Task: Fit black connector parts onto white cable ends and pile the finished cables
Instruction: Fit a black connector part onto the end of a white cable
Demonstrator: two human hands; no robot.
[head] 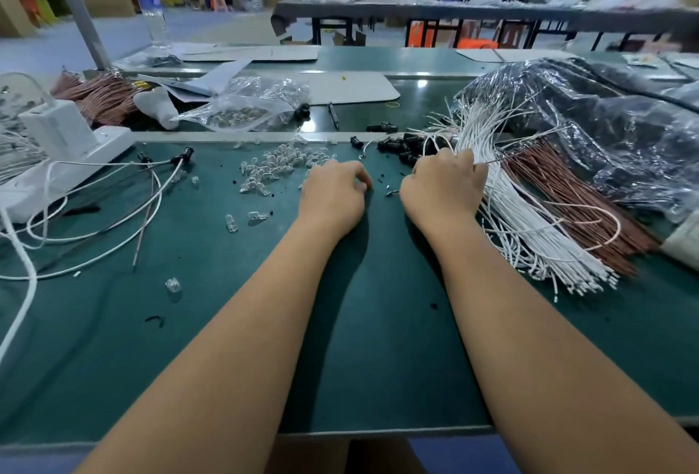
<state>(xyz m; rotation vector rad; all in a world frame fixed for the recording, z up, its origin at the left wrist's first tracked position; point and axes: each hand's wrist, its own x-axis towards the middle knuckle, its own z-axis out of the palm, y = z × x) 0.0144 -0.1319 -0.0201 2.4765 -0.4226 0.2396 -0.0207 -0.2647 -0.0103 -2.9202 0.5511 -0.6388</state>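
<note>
The green work mat [359, 341] is taking most of the view, and both forearms are lying on it, probably for steady support during small work. At the right side a big bundle of white cables [518, 216] is spreading like a fan, with a bundle of copper-coloured wires [567, 193] lying just beside it, so new cables are near to the right hand [444, 184]. This hand is curling its fingers at the edge of the white bundle; it seems to be picking one cable, but I cannot tell surely. The left hand [334, 190] is resting on the mat with bent fingers, and what it is holding is hidden. Finished cables [113, 186] with black ends are lying in loose loops at the left. The black connector parts [401, 146] are waiting just behind the right hand. Small clear plastic pieces [276, 167] are lying scattered behind the left hand and could be getting in the way.
</note>
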